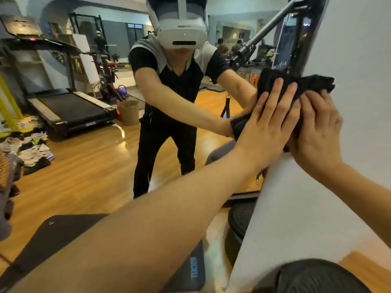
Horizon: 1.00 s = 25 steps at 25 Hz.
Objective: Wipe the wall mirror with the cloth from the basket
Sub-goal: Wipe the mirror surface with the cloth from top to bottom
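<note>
Left fingers (pixel 283 89): straight and slightly spread, lying flat on the black crumpled cloth (pixel 306 85) and pressing it against the glass.
Right fingers (pixel 313 100): together and gently bent over the cloth's right part, touching it; whether they pinch it or only press cannot be told.
Left hand (pixel 268 127): palm forward, back toward the camera, covering the cloth's lower left portion.
Right hand (pixel 317 132): just beside the left hand, at the white wall edge (pixel 349 60).
Cloth position: bunched at the right border of the large wall mirror (pixel 95 166), its upper end reaching past both sets of fingertips and lapping onto the white wall.
Forearms: both bare, reaching up from the bottom of the view to the cloth.
Mirror reflection: a person in a black top with grey shoulders, arms stretched toward the same spot.
Woven straw basket (pixel 128 112): seen in the reflection, upright on the wooden floor, near the front of the black treadmill (pixel 69 111).
Pile of shoes (pixel 31 149): on the floor at the left, in the reflection.
</note>
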{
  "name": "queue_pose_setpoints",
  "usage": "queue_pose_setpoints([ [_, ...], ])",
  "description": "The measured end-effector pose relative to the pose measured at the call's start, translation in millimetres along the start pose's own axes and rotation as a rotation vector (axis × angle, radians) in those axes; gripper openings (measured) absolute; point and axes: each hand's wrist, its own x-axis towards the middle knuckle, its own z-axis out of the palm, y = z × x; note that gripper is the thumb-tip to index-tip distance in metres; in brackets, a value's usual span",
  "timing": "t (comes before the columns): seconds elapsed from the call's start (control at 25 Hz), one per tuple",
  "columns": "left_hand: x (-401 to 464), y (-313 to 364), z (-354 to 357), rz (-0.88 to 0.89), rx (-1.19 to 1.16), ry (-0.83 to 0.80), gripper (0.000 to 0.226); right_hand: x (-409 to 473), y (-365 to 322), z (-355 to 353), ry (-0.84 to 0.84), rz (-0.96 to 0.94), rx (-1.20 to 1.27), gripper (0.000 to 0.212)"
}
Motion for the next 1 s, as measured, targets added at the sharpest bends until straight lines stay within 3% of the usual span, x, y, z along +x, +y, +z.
queue_pose_setpoints([
  [0.16,47.9,-64.4,-53.5,0.082,0.093,0.026,0.066,81.4,-47.1,-10.3,0.172,0.19,0.138,0.056],
  [0.32,31.7,-153.5,-111.9,0.145,0.106,0.011,0.072,136.7,-137.6,-2.7,0.336,0.266,0.123,0.05],
  [0.8,-170.7,-433.0,-226.3,0.159,-0.017,0.029,0.06,200.4,-484.3,33.0,0.34,0.169,0.176,0.058],
  [1.0,-211.0,-456.8,-221.0,0.116,0.033,0.119,0.062,197.3,-520.7,39.8,0.411,0.088,0.153,0.054],
])
